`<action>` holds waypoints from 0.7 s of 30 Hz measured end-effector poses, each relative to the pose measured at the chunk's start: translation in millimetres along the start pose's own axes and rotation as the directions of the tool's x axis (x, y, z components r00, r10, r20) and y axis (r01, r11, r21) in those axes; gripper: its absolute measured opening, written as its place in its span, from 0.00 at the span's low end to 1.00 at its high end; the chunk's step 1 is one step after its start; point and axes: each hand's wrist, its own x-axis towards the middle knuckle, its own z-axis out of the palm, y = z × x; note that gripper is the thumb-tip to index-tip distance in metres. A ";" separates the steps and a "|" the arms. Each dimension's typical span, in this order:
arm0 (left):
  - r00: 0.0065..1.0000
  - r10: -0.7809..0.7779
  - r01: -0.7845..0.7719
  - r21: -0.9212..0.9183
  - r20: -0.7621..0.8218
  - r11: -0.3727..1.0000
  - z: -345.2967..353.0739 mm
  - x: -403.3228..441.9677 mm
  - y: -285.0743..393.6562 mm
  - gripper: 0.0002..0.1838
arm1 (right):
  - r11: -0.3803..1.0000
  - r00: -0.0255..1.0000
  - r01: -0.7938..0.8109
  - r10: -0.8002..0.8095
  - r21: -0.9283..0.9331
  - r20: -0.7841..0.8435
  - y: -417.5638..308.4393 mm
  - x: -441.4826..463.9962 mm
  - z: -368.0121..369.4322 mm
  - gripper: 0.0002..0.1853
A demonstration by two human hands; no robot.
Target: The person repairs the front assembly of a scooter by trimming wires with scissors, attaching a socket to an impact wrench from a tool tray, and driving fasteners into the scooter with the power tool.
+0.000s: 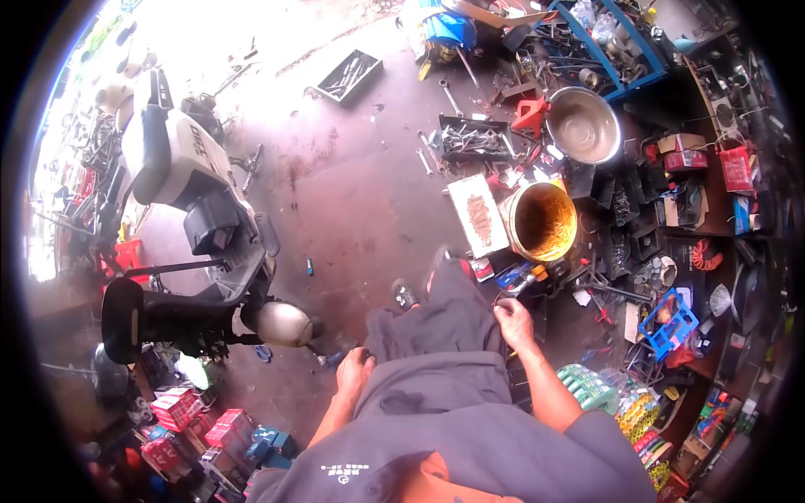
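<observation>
My left hand (353,370) is beside my left thigh, its fingers curled round something small and dark that I cannot make out. By my right thigh, my right hand (513,322) is closed in a pinch; a thin dark thing shows at its fingertips, too small to name. Dark grey trousers (436,331) lie between the two hands. Ahead of my right hand are a blue and yellow item (520,275) on the floor and a round bucket (543,221) with a yellowish inside.
A scooter (193,159) stands at the left. Ahead lie a tray of tools (350,77), loose wrenches (451,98) and a metal basin (584,125). Shelves with parts line the right. Red and white boxes (178,408) are stacked at the lower left.
</observation>
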 end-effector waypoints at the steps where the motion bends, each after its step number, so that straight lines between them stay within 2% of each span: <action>1: 1.000 -0.018 0.018 -0.020 -0.007 1.000 -8.4 4.0 10.4 0.19 | 0.998 0.998 -0.064 0.064 0.005 0.023 23.1 17.7 1.5 0.17; 2: 0.998 -0.047 0.047 -0.005 0.047 0.999 -17.1 13.4 14.4 0.22 | 0.991 0.992 -0.127 0.126 0.031 0.028 33.7 28.8 1.4 0.17; 5: 0.993 -0.099 0.098 0.007 0.064 0.995 -41.3 43.0 35.8 0.22 | 0.958 0.959 -0.283 0.280 0.050 0.047 35.6 52.7 1.0 0.16; 8: 0.993 -0.120 0.120 -0.020 0.022 0.993 -56.9 85.8 55.1 0.21 | 0.923 0.920 -0.384 0.381 0.018 0.088 37.0 79.5 9.8 0.17; 11: 0.993 -0.101 0.097 0.059 0.058 0.994 -74.7 140.9 78.8 0.21 | 0.920 0.915 -0.390 0.384 0.031 0.119 32.3 119.8 22.1 0.18; 12: 0.998 -0.022 0.019 0.046 0.064 0.999 -79.6 157.6 83.2 0.21 | 0.927 0.920 -0.376 0.374 -0.008 0.121 7.9 133.0 16.6 0.17; 13: 0.996 -0.041 0.037 0.044 0.079 0.998 -83.9 175.9 90.6 0.20 | 0.930 0.921 -0.364 0.368 -0.057 0.129 -16.6 143.5 8.3 0.17; 14: 0.996 -0.043 0.041 0.027 0.083 0.999 -83.4 195.5 88.0 0.20 | 0.918 0.915 -0.394 0.387 0.041 0.110 -22.1 155.5 8.9 0.17; 16: 0.997 0.006 -0.006 0.002 0.072 1.000 -91.9 234.9 100.8 0.20 | 0.933 0.933 -0.351 0.342 0.079 0.111 -23.9 186.7 8.6 0.14; 18: 1.000 -0.006 0.006 -0.043 0.007 0.999 -109.2 251.3 145.8 0.19 | 0.905 0.924 -0.378 0.356 0.197 0.136 -46.5 208.9 3.8 0.12; 21: 0.998 0.053 -0.054 -0.022 -0.047 0.998 -124.6 287.7 178.6 0.19 | 0.865 0.913 -0.407 0.372 0.292 0.171 -73.4 245.4 -4.6 0.12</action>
